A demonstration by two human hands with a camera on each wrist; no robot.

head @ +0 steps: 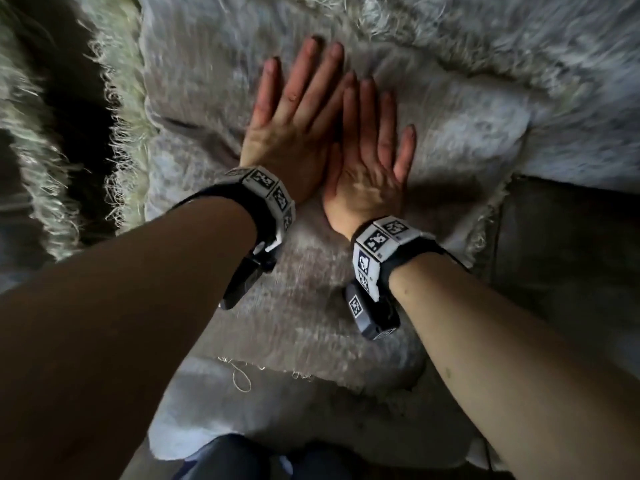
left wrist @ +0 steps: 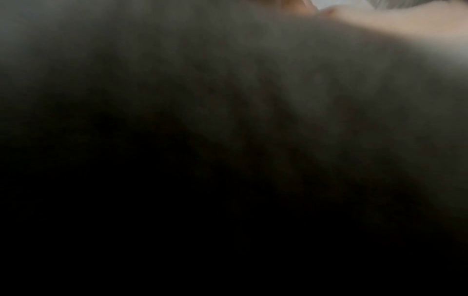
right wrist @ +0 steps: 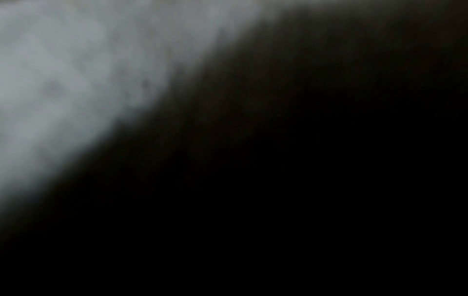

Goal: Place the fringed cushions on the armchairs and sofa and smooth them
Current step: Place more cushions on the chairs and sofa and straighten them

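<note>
Flat hands (head: 301,133) (head: 370,161), fringed cushion (head: 450,140) beneath

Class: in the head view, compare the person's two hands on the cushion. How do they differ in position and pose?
The left hand reaches further up the fringed cushion than the right hand. The left's fingers lie closer together; the right's little finger splays outward. Both lie flat, palms down, side by side.

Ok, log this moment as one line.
phase: smoothing | left hand: flat on pale woven fringed cushion | right hand: flat on it, beside left
</note>
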